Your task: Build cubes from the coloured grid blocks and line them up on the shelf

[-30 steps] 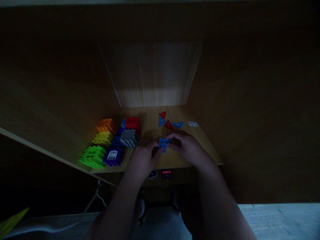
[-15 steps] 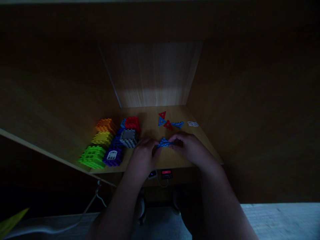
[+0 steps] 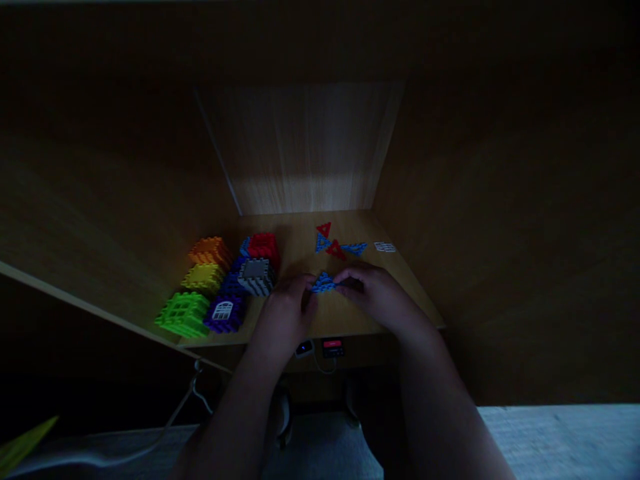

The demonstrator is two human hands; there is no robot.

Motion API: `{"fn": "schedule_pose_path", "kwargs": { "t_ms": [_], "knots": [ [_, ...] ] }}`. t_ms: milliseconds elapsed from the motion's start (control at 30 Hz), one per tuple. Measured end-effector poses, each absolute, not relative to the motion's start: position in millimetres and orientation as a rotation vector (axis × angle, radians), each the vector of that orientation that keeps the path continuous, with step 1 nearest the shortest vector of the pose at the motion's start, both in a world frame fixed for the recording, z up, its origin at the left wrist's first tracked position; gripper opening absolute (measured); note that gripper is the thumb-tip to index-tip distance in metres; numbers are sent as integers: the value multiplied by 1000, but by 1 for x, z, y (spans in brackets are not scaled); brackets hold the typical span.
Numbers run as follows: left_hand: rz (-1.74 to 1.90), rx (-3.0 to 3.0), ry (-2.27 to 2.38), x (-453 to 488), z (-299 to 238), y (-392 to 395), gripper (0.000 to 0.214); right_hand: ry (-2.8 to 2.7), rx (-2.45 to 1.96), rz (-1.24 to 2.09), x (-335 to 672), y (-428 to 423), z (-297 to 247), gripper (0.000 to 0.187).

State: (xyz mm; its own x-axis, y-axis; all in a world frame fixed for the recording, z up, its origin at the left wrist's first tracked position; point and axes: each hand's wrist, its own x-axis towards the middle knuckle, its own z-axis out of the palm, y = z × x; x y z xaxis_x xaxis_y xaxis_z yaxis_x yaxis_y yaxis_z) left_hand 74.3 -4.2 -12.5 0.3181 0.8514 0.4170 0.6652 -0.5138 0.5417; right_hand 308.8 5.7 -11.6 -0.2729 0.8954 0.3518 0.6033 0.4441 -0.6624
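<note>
A blue triangular plastic piece (image 3: pixel 323 284) is held over the small wooden desk (image 3: pixel 300 247) between both hands. My left hand (image 3: pixel 285 313) pinches its left end with curled fingers. My right hand (image 3: pixel 380 297) grips its right end, fingers closed. The piece lies nearly flat, edge-on to the camera. Beyond it, loose red and blue triangles (image 3: pixel 336 243) lie on the desk. The scene is dim, so fine detail of the fingers is hard to see.
Left of the hands stand several built cubes: green (image 3: pixel 184 313), purple (image 3: pixel 225 312), yellow (image 3: pixel 204 276), orange (image 3: pixel 209 249), grey-white (image 3: pixel 256 276) and red (image 3: pixel 264 245). A small white piece (image 3: pixel 385 247) lies at the right. Wooden walls enclose the desk on three sides.
The blue piece has turned from facing the camera to lying nearly flat, and both hands have shifted slightly up and left with it.
</note>
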Motion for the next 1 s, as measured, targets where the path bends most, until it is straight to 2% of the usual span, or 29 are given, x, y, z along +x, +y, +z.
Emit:
{"fn": "schedule_pose_path", "kwargs": {
  "t_ms": [667,767,900,1000],
  "knots": [
    [995,2328,1375,74,-10,-5,31,-1998,-1234,543,307,2,-5,12],
    [981,2331,1389,75,-10,-5,30,-1980,-1287,419,309,3,-4,10],
    [962,2345,1415,75,-10,-6,30,-1926,-1437,23,313,12,-15,27],
    [969,2362,1411,76,-10,-7,30,-1969,-1524,-74,315,19,-27,41]
  ]
}}
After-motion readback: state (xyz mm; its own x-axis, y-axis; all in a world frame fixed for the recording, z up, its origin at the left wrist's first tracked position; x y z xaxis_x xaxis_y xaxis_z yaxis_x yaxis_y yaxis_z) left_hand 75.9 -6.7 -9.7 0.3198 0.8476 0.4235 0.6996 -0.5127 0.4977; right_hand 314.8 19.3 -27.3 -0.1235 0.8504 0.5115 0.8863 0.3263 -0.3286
